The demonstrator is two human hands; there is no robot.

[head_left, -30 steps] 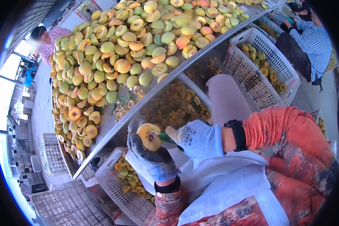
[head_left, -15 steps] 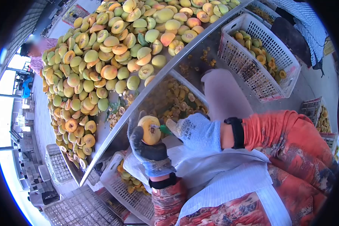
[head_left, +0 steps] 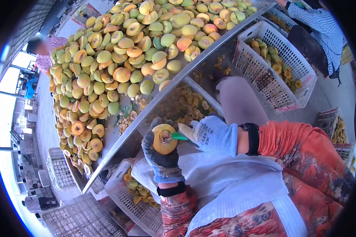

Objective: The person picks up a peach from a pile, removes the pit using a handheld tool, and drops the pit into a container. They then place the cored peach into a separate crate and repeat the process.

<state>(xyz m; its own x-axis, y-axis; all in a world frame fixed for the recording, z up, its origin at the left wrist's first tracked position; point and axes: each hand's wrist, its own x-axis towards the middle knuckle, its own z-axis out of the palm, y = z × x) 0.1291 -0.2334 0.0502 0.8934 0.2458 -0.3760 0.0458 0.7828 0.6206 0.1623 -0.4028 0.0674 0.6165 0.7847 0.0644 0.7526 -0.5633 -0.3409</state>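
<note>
My left hand [head_left: 161, 156], in a dark-coated, soiled glove, is closed around a halved yellow peach [head_left: 165, 139] with its cut face up. A ragged brown hollow shows at the peach's centre. My right hand [head_left: 209, 133], in a blue-grey knit glove, grips a small green-handled pitting knife [head_left: 179, 136]. Its tip reaches the hollow in the peach and is partly hidden there. Both hands are above my lap, beside the metal table edge. Just beyond them, a trough [head_left: 205, 94] holds peach pits and scraps.
A large heap of halved peaches [head_left: 103, 75] covers the metal table [head_left: 118, 156]. White plastic crates with peach pieces stand at right [head_left: 275, 65] and below my left arm [head_left: 126, 193]. Another person's checked sleeve [head_left: 318, 23] is at upper right; a person in pink [head_left: 53, 45] is at far left.
The knife's metal tip, visible earlier, is now mostly out of sight at the hollow. The peach's cut face has turned more toward me, and the hollow looks more open. The view has shifted slightly.
</note>
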